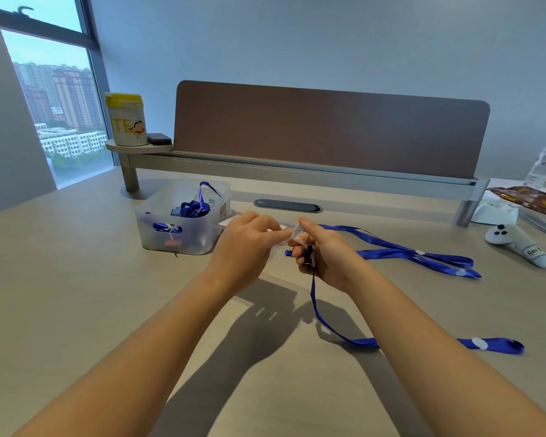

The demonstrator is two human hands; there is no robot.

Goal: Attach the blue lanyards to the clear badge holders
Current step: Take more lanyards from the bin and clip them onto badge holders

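Above the middle of the desk my left hand pinches a clear badge holder, which is mostly hidden between my fingers. My right hand grips the clip end of a blue lanyard, right against the holder. That lanyard hangs down from my right fist and trails across the desk to the right, passing under my right forearm. Another blue lanyard lies flat on the desk to the right of my hands.
A translucent bin with more blue lanyards stands left of my hands. A brown divider panel on a rail runs along the back, with a yellow-lidded canister at its left. A white controller, packets and a water bottle sit far right.
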